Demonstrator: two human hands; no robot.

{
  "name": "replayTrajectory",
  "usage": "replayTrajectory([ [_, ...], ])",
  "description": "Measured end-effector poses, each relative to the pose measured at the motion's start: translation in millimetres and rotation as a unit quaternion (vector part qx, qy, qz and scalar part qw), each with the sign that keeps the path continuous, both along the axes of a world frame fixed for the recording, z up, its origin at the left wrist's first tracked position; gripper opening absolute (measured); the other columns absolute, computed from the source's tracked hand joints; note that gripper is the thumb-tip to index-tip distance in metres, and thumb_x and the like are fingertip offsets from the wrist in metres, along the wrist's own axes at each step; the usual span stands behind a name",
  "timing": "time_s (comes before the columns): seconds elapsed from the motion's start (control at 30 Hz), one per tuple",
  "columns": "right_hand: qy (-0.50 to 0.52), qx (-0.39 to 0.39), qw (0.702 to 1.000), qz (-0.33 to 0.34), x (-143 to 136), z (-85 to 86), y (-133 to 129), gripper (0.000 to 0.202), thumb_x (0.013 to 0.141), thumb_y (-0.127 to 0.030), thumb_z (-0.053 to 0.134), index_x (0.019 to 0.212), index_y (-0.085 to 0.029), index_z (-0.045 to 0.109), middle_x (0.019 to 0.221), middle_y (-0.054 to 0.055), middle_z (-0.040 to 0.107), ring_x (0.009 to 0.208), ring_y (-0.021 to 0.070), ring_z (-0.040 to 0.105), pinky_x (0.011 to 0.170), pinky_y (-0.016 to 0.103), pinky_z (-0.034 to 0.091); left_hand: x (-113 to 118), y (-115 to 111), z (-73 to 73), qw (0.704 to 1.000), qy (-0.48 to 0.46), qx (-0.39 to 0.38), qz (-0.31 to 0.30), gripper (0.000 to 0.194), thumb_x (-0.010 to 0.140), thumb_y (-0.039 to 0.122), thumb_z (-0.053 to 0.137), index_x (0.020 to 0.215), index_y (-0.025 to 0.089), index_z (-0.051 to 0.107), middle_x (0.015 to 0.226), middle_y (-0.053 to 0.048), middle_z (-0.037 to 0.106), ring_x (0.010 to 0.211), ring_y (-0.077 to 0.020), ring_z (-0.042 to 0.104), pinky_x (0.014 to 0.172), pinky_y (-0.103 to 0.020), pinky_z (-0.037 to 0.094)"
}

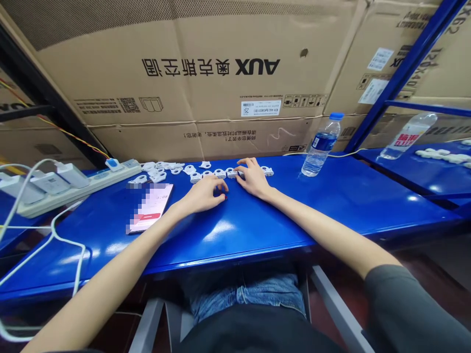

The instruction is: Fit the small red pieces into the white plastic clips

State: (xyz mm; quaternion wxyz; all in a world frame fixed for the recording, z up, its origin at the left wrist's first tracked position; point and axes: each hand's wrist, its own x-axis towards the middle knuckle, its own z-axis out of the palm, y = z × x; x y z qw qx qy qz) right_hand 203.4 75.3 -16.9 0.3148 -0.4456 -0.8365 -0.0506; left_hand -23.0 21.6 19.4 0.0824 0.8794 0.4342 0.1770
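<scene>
Several small white plastic pieces with round holes form a row along the back of the blue table. Over the left part of this row is my left hand, its thumb and index finger apart with nothing between them; its other fingers are partly hidden. My right hand reaches over the right part, thumb on the near side and fingers on the far side of a white piece. At the row's right end, another white ring piece shows beyond this hand. More loose white pieces lie in a pile to the left.
A phone lies left of my left hand. A power strip with plugged-in chargers and white cables occupies the table's left end. One water bottle stands at right; another bottle is farther right. Large cardboard boxes rise behind.
</scene>
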Motion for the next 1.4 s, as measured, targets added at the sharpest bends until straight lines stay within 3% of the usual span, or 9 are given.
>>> replayTrajectory([
  [0.23,-0.062,0.032,0.997,0.042,-10.2,4.7,-4.2,0.032,0.102,-0.025,0.055,0.129,-0.019,0.071,0.15,0.015,0.058,0.137,0.0344,0.046,0.104,0.054,0.049,-3.0,-0.8,1.0,1.0,0.02,0.005,-0.007,0.021,0.083,0.029,0.062,0.098,0.023,0.076,0.097,-0.006,0.071,0.096,-0.0265,0.065,0.088,-0.039,0.051],
  [0.53,-0.091,0.014,0.994,0.062,-35.0,6.1,7.1,0.03,0.1,-0.035,0.062,0.123,-0.019,0.074,0.15,0.014,0.058,0.137,0.0343,0.044,0.107,0.053,0.043,-2.2,-4.9,8.8,0.998,0.012,-0.059,0.021,0.015,0.082,0.029,0.062,0.09,0.022,0.072,0.079,-0.002,0.071,0.073,-0.0208,0.064,0.069,-0.031,0.045],
  [0.83,-0.046,-0.001,0.995,0.091,-44.6,7.7,5.8,0.033,0.098,-0.038,0.063,0.124,-0.019,0.07,0.149,0.014,0.059,0.134,0.0326,0.047,0.108,0.05,0.042,-4.3,-0.5,10.0,0.997,-0.031,-0.063,0.024,0.016,0.08,0.029,0.059,0.086,0.021,0.072,0.083,-0.003,0.073,0.079,-0.0214,0.066,0.075,-0.032,0.048],
  [1.07,0.033,0.044,0.993,0.109,-32.2,13.3,-3.8,0.028,0.097,-0.034,0.063,0.123,-0.022,0.069,0.147,0.013,0.058,0.134,0.0292,0.051,0.11,0.046,0.044,-7.2,2.4,17.3,0.98,-0.169,-0.062,0.08,0.022,0.082,0.04,0.06,0.085,0.021,0.071,0.081,-0.003,0.074,0.078,-0.0212,0.065,0.078,-0.034,0.053],
  [1.4,-0.03,0.048,0.993,0.106,14.0,18.6,-27.7,0.029,0.096,-0.027,0.062,0.124,-0.022,0.068,0.153,0.015,0.054,0.137,0.0334,0.051,0.107,0.053,0.047,-4.6,5.6,10.4,0.952,-0.289,-0.036,0.094,0.026,0.081,0.045,0.071,0.087,0.02,0.07,0.098,-0.006,0.078,0.086,-0.0207,0.072,0.084,-0.035,0.058],
])
